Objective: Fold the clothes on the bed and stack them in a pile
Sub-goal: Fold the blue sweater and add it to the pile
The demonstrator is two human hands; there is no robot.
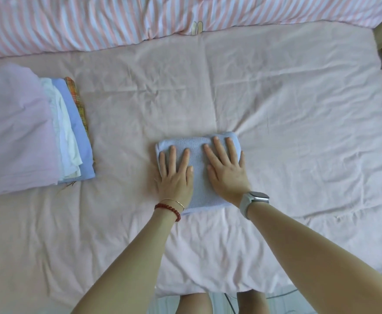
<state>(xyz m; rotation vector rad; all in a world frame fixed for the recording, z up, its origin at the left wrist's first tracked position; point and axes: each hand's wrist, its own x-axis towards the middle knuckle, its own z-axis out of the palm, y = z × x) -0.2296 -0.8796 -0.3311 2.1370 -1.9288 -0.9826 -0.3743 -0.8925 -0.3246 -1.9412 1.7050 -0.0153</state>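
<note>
Floor: a strip of pale floor (283,300) shows at the very bottom edge, with a thin dark cable (229,301) running across it, right by the person's legs.
Bed: pink wrinkly sheet (276,105) covers pretty much the whole bed, lots of creases fanning out from the middle.
Left hand: the left hand (176,177) is flat, fingers straight and spread, pressing down on the left part of the folded piece. Not gripping anything. Red bead bracelet (168,208) plus a thin gold one on that wrist.
Right hand: the right hand (227,168) is the same deal, palm down, fingers stretched out flat on the right part of it. Smartwatch (254,201) with a light strap on that wrist.
Folded piece: light blue knit garment (198,184), folded into a small rectangle, sits in the middle of the bed under both hands.
Pile: off to the left, well apart from the blue knit, there's the stack of folded clothes (72,141), a big pale pink item on top, then white, periwinkle blue and an orange plaid edge peeking out at the right side.
Far side: a pink-and-white striped duvet (95,21) is bunched along the far edge of the bed.
In the way: just open sheet between the hands and the pile.
</note>
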